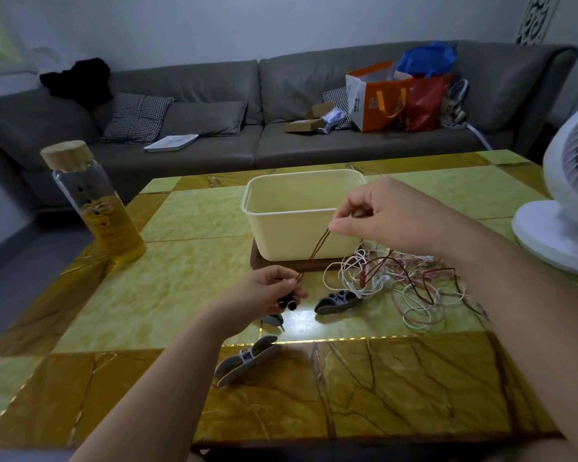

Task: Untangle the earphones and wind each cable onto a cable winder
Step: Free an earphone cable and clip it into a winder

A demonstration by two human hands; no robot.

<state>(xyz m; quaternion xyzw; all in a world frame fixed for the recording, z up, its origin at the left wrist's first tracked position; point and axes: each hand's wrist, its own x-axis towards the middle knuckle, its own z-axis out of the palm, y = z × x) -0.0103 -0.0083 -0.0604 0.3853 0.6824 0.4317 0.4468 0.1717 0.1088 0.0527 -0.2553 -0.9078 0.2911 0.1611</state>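
My left hand [270,290] pinches the two dark earbuds [288,303] of a red-brown earphone cable [318,248] just above the table. The doubled cable runs up and right to my right hand [377,215], which pinches it in front of the cream tub. To the right lies a tangle of white, pink and red-brown cables [404,285]. Three grey cable winders lie on the table: one [337,301] at the tangle's left edge, one [273,319] partly hidden under my left hand, one [246,360] nearer me.
A cream plastic tub [301,211] stands on a dark wooden board mid-table. A glass bottle [95,203] with yellow liquid and a wooden lid stands at the left. A white fan [568,208] sits at the right edge. A grey sofa with bags is behind.
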